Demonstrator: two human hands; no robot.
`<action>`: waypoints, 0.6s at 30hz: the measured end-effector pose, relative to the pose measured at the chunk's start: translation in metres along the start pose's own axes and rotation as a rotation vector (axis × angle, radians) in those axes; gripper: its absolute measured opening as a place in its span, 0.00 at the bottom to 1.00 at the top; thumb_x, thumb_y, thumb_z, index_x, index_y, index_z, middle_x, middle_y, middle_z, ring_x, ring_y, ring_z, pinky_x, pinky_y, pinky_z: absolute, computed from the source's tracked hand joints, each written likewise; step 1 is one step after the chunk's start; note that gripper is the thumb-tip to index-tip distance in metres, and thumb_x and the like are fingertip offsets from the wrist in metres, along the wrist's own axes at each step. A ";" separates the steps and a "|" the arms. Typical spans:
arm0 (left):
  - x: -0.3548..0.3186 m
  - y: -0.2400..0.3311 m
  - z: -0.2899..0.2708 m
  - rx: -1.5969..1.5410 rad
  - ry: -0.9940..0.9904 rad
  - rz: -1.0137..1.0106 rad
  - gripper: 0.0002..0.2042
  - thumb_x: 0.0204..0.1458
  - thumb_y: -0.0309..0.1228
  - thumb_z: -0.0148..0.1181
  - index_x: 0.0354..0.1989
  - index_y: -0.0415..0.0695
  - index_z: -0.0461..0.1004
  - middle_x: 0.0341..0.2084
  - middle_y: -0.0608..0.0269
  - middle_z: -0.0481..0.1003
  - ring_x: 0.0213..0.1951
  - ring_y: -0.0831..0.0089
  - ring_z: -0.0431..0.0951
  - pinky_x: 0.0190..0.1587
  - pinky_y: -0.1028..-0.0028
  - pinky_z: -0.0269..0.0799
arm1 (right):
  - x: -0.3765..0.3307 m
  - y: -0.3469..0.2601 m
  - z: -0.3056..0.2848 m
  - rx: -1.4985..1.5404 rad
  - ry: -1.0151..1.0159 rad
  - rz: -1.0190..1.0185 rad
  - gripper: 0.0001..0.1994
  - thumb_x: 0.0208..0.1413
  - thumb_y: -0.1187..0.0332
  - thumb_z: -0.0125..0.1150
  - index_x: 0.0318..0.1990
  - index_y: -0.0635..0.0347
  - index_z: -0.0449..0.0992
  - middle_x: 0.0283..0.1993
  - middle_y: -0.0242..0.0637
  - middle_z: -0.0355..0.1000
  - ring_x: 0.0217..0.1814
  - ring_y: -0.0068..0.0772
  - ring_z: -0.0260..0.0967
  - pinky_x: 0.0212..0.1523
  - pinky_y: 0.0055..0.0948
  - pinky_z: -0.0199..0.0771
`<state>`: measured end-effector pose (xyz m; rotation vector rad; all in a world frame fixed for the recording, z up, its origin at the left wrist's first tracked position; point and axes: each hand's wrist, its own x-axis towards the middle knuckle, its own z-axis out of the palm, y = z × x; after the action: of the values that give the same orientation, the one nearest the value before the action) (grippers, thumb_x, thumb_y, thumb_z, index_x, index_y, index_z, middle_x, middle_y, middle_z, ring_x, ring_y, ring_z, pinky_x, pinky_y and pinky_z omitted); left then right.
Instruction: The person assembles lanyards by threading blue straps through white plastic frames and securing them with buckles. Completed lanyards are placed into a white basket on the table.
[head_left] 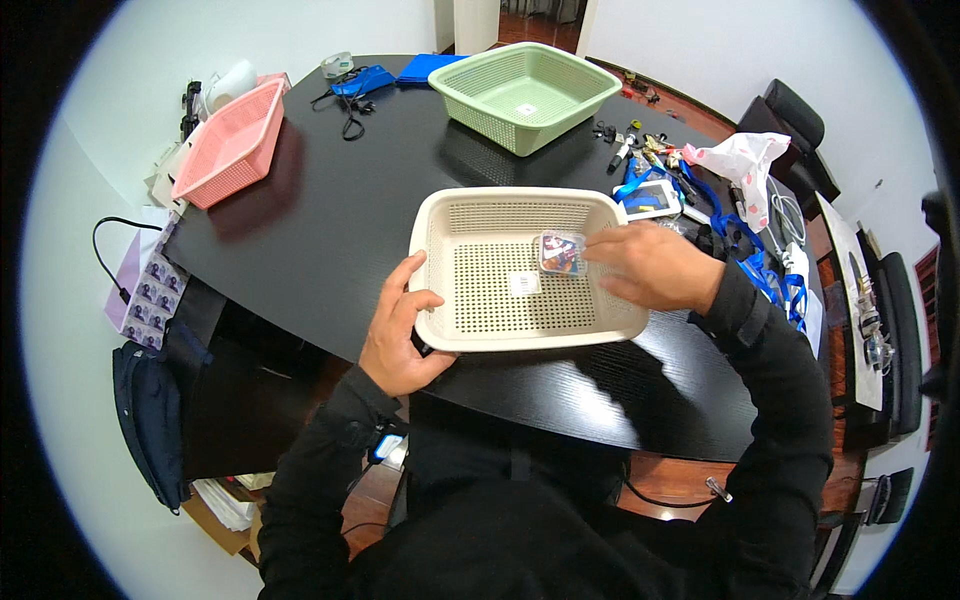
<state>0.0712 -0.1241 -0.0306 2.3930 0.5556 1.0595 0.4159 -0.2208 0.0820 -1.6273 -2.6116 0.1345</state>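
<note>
The person's dark sleeves (770, 430) come in from below, the torso cut off by the lower edge. At the left wrist a small device with a lit face (388, 445) shows; what it displays is too glary to read.

The left hand (395, 335) grips the near left corner of a cream basket (530, 342), fingers curled over the rim and thumb along the outside, its tip hard to make out. The basket sits on a dark table (345, 240), near its front edge. The right hand (655, 268) reaches over the basket's right side, hiding part of that rim; its fingers are slightly bent, their tips at the right edge of a small clear box (560, 254). Whether they pinch it I cannot tell, as the thumb is hidden. The box is inside the basket, right of the middle, with colourful contents too small to identify. A white label (524, 284) lies just beside it.

Past the right hand, blue straps (745, 235) tangle among small items, partly covered by the arm. A white and pink plastic bag (752, 165) lies there too.

Farther off stand a green basket (528, 135) and, to the left, a pink basket (235, 150), objects behind it partly hidden. Near the far edge lies a black cable (352, 120).
</note>
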 end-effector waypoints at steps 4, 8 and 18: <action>0.000 0.000 0.000 -0.009 0.000 -0.002 0.26 0.39 0.32 0.75 0.47 0.44 0.69 0.68 0.40 0.56 0.66 0.41 0.62 0.65 0.53 0.63 | 0.022 -0.013 0.014 -0.022 -0.228 0.052 0.25 0.54 0.66 0.58 0.60 0.65 0.72 0.58 0.53 0.73 0.53 0.50 0.76 0.59 0.43 0.73; -0.001 0.000 0.000 -0.017 0.000 -0.024 0.27 0.39 0.31 0.75 0.47 0.45 0.68 0.68 0.40 0.56 0.67 0.41 0.61 0.65 0.53 0.63 | 0.028 -0.013 0.021 -0.091 -0.287 0.041 0.28 0.54 0.67 0.54 0.64 0.63 0.69 0.59 0.54 0.72 0.55 0.50 0.75 0.61 0.42 0.72; -0.002 -0.002 0.001 0.011 0.010 -0.007 0.27 0.39 0.31 0.74 0.48 0.44 0.67 0.68 0.39 0.55 0.68 0.39 0.59 0.65 0.53 0.63 | 0.033 -0.015 0.019 -0.062 -0.329 0.125 0.27 0.51 0.63 0.59 0.59 0.66 0.72 0.56 0.52 0.73 0.52 0.50 0.76 0.56 0.40 0.76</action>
<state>0.0708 -0.1241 -0.0335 2.3947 0.5739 1.0690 0.3859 -0.1990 0.0650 -1.9397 -2.7652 0.3596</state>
